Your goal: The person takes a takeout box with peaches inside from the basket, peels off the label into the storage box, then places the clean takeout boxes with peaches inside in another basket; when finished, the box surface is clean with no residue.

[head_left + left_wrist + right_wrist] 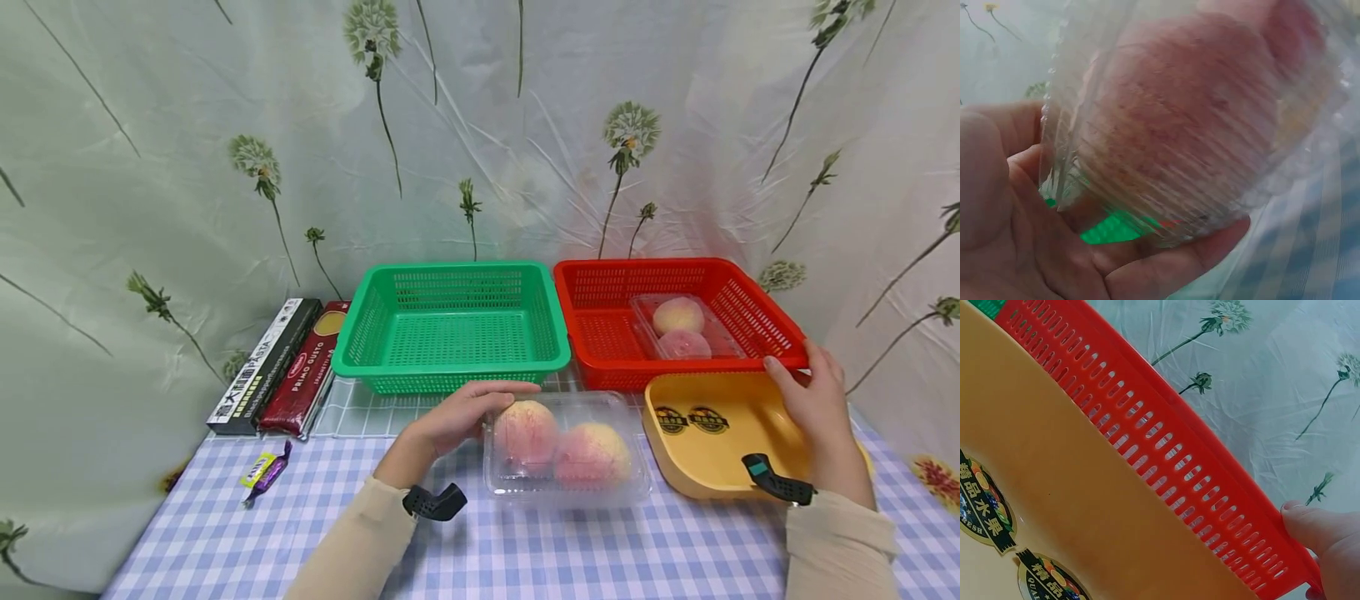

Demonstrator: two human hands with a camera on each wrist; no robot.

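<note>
A clear plastic clamshell (pixel 566 450) with two peaches lies on the checked tablecloth in front of me. My left hand (pixel 480 408) grips its left end. In the left wrist view the fingers (pixel 1166 269) curl under the clamshell (pixel 1197 125) and the thumb lies on its far side. My right hand (pixel 806 392) holds the front right corner of the red basket (pixel 600 275). The right wrist view shows its thumb (pixel 1322 531) on the red basket's rim (pixel 1166 444), above the yellow tray (pixel 1072 487). A second clamshell of peaches (pixel 678 329) lies inside the red basket.
An empty green basket (pixel 450 362) stands left of the red one. The yellow tray (pixel 720 458) sits right of the near clamshell. A dark box (pixel 262 367), a red pasta pack (pixel 307 375) and a small candy (pixel 262 475) lie at the left. A floral curtain hangs behind.
</note>
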